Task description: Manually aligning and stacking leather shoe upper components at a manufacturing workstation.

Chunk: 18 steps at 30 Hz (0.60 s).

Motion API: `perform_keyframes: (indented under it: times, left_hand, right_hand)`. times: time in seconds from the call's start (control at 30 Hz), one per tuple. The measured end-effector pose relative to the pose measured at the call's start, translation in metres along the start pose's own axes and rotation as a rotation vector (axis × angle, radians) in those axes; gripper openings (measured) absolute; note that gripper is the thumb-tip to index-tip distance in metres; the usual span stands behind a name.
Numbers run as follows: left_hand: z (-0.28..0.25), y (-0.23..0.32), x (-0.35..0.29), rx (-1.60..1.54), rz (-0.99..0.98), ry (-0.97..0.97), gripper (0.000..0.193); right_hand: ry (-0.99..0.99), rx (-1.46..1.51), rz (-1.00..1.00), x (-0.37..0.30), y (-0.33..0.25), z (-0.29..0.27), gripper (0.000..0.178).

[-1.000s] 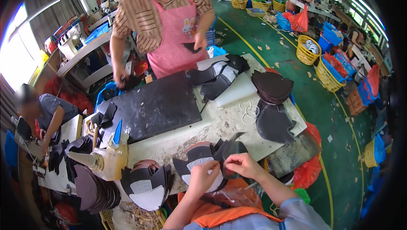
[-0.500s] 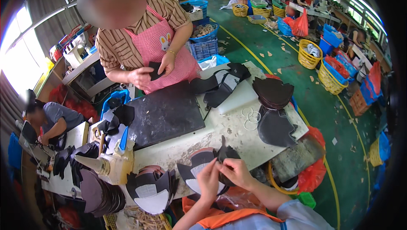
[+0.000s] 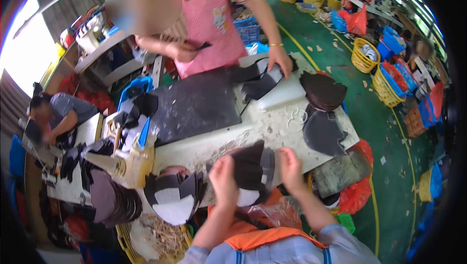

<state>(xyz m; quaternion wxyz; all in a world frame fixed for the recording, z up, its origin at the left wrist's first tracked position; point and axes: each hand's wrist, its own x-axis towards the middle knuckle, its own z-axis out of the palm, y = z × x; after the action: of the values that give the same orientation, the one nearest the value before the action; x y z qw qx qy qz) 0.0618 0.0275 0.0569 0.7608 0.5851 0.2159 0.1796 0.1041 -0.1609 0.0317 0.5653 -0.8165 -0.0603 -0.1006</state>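
Near the table's front edge, my left hand [image 3: 224,179] is closed on the left edge of a dark shoe-upper piece [image 3: 249,166] with a grey strip along its right side. My right hand [image 3: 292,171] is just right of that piece, fingers curled together. A narrow gap seems to lie between them, and anything in its fingertips is too small to make out. White-patched parts show under the held piece. Left of my left hand sits a stack of black cut pieces with white patches [image 3: 176,210].
Across the white table [image 3: 209,154] stands a co-worker in a pink apron [image 3: 206,35], one hand on dark pieces. A black board [image 3: 194,106], a glue bottle [image 3: 134,169], white rings [image 3: 296,118] and black piece stacks [image 3: 323,91] lie around. Yellow baskets [image 3: 364,56] line the floor.
My hands have moved apart, the right one to the right, and the dark piece now shows broadly between them. The co-worker has leaned forward and put one hand down on the table's pieces.
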Motion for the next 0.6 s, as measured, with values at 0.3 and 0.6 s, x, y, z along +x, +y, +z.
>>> perform_keyframes:
  times: [0.3,0.6]
  left_hand:
    - [-0.011,0.059,0.005,0.191,0.003,-0.346,0.023]
    - [-0.049,0.028,-0.051,0.293,0.589,-0.428,0.024]
  right_hand:
    - [-0.191,-0.386,-0.337,0.01,-0.029,-0.076,0.048]
    - [-0.566,1.415,0.718,-0.014,-0.046,-0.026,0.076]
